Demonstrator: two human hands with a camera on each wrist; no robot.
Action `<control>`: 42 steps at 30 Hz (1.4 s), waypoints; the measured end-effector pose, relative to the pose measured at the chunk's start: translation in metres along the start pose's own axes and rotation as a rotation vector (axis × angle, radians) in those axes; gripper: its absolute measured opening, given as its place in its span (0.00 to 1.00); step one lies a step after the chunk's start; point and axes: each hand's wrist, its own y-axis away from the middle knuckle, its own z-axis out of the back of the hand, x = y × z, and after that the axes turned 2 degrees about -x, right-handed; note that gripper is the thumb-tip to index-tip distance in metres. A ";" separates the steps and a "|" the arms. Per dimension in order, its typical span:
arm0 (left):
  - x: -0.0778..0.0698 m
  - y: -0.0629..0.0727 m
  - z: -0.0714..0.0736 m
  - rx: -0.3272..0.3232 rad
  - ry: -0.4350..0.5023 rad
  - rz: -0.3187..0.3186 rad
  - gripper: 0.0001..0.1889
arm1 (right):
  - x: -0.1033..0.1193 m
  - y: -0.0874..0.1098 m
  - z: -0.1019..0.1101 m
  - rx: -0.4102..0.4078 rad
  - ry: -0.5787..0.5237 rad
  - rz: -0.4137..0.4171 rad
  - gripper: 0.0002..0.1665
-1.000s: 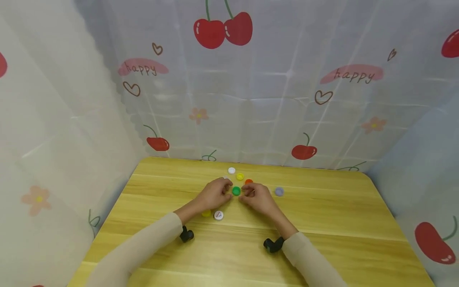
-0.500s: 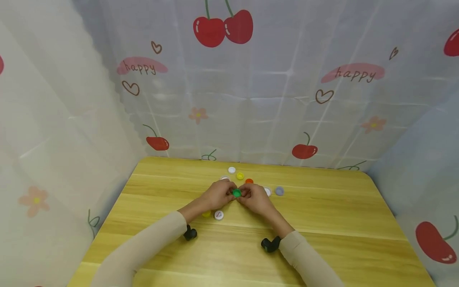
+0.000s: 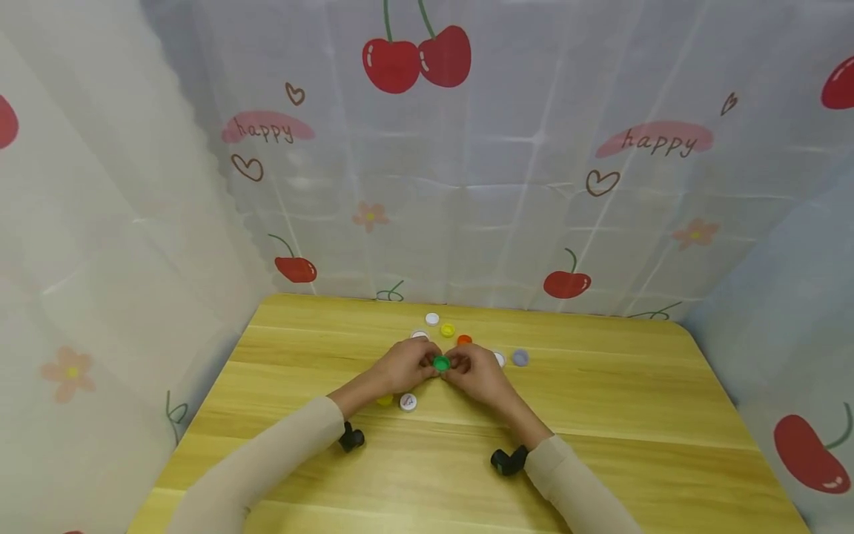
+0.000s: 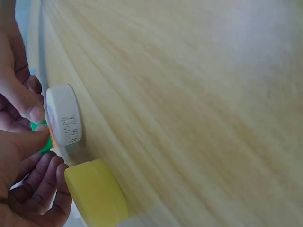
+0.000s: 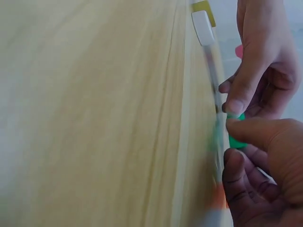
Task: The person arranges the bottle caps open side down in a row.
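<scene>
Nine caps and two hands at a wooden table (image 3: 600, 400). Left to right in the head view: the near yellow cap (image 3: 385, 400), one of two yellow, partly covered by the left wrist; the left hand (image 3: 403, 366), thumb and fingers clamped on the left edge of the green cap (image 3: 442, 363); the printed white cap (image 3: 408, 403), first of four white; the half-hidden white cap (image 3: 419, 334), second; the far white cap (image 3: 432, 319), third; the single green cap, open side up, held between both hands; the far yellow cap (image 3: 448, 330); the single orange-red cap (image 3: 465, 340); the right hand (image 3: 477, 372), clamped on the green cap's right edge; the rightmost white cap (image 3: 500, 359), fourth; and the single lilac cap (image 3: 520, 357).

The head view alone shows all nine. The left wrist view adds dark characters on the printed white cap's side wall, unseen from above. The right wrist view shows both thumbs on the green cap, their tips close together; orange-red at its lower edge is blurred.
</scene>
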 end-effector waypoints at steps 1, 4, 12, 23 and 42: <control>-0.001 0.001 0.000 -0.003 0.003 -0.004 0.12 | -0.001 0.002 0.001 -0.005 -0.008 0.009 0.13; -0.004 0.006 0.001 -0.019 0.009 -0.023 0.13 | -0.004 0.010 0.005 -0.007 -0.045 0.039 0.13; -0.014 0.022 0.003 -0.077 0.034 -0.099 0.16 | -0.008 0.031 0.019 -0.043 -0.148 0.151 0.13; -0.029 0.045 -0.013 -0.182 0.272 -0.205 0.15 | -0.009 0.065 0.023 -0.064 -0.329 0.258 0.17; -0.039 0.057 -0.026 -0.314 0.499 -0.257 0.16 | 0.000 0.076 0.021 -0.123 -0.382 0.349 0.21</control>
